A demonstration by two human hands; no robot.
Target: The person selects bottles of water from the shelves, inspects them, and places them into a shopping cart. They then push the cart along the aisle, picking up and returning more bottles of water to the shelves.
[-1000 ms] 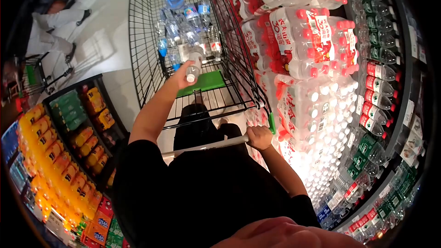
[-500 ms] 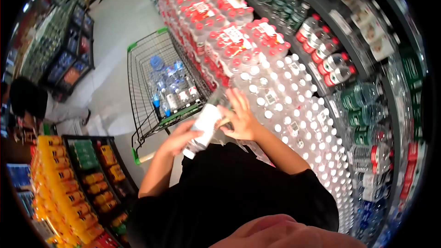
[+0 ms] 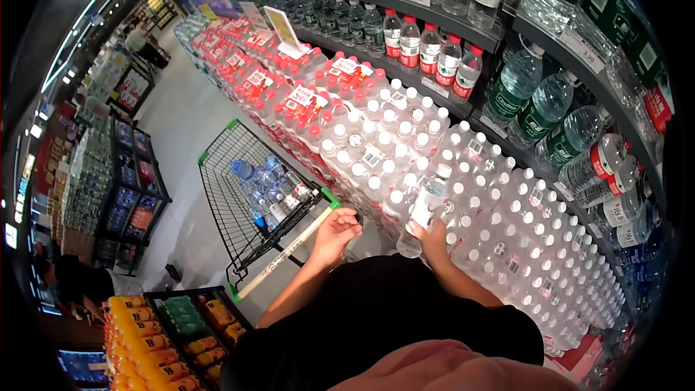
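In the head view my right hand [image 3: 433, 239] is closed around the lower part of a clear water bottle [image 3: 428, 206] with a white label and white cap. The bottle tilts a little, in front of stacked packs of white-capped bottles [image 3: 499, 246]. My left hand [image 3: 338, 234] holds nothing, its fingers loosely curled and partly apart. It is beside the pale handle [image 3: 286, 255] of a shopping cart [image 3: 250, 130]. Inside the cart lie several bottles [image 3: 271, 187], among them a large one with a blue cap.
Red-capped bottle packs [image 3: 253, 83] run along the aisle, with a price sign [image 3: 284, 29] on top. Shelves of bottles [image 3: 536, 90] rise to the right. Yellow drink bottles [image 3: 141, 340] stand at lower left. A person in dark clothing [image 3: 79, 282] is at the left.
Both hands were on the bottle by the cart; my left hand has let go. My right hand has carried the bottle rightward over the white-capped packs. The view has swung.
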